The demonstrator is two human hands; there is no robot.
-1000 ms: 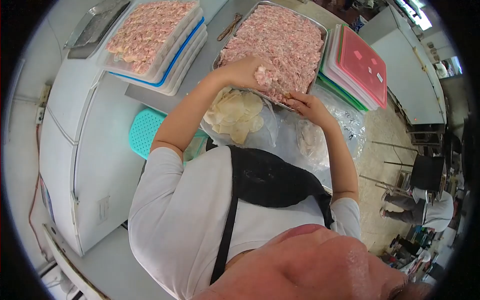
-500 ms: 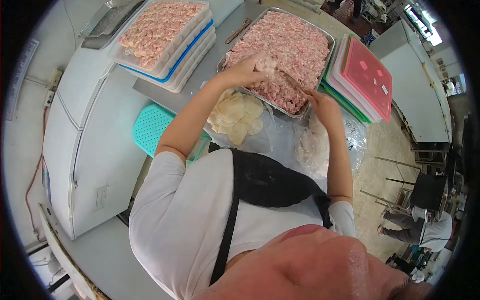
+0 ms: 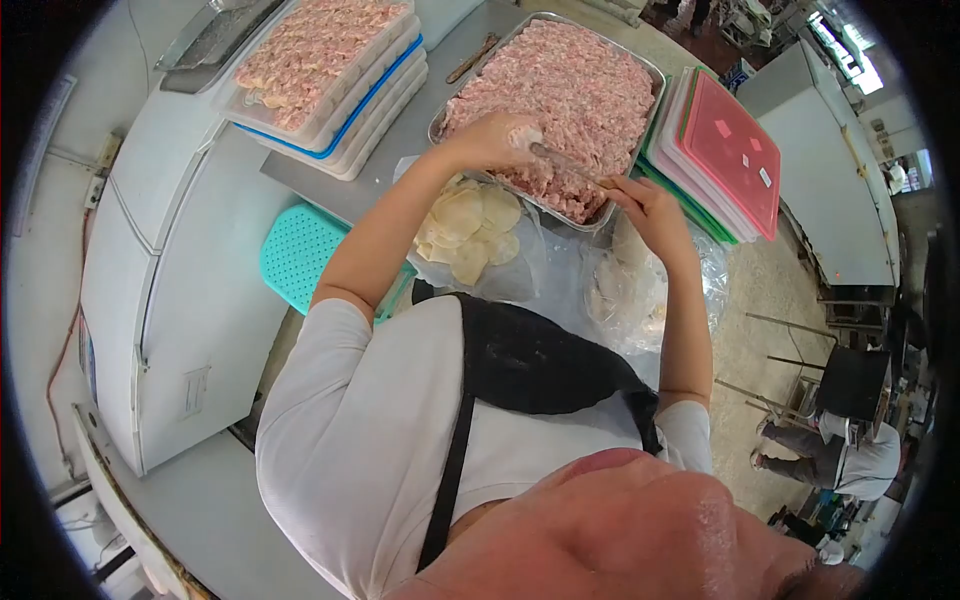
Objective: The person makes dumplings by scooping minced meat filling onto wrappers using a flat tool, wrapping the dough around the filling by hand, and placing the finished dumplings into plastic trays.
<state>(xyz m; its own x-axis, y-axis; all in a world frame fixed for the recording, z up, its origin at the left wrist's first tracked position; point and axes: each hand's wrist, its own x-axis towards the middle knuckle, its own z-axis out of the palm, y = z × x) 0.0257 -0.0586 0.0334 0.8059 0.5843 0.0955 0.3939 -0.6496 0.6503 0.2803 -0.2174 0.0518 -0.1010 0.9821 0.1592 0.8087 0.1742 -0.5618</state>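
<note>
My left hand (image 3: 493, 142) is cupped over the near left part of the meat tray, fingers curled around a pale dough wrapper (image 3: 525, 136) that is mostly hidden. In my right hand (image 3: 648, 205), a thin flat spatula (image 3: 572, 164) points left, its tip at the left hand's fingers. Below the hands lies a large metal tray (image 3: 657, 92) heaped with pink minced meat (image 3: 570, 85); the mince is dug lower at the near edge. A loose pile of round, pale dough wrappers (image 3: 472, 228) rests on a plastic sheet (image 3: 522, 275) beneath my left forearm.
Stacked plastic containers (image 3: 385, 105) with minced meat on top stand at the left. Another brown stick (image 3: 472, 58) lies behind the tray. Coloured lids (image 3: 735, 140) are stacked at the right, near a clear plastic bag (image 3: 625, 290). A turquoise basket (image 3: 300, 255) sits lower left.
The spatula has lifted from the mince to my left hand. My left hand has turned, so the pale wrapper shows less. My right hand has shifted slightly.
</note>
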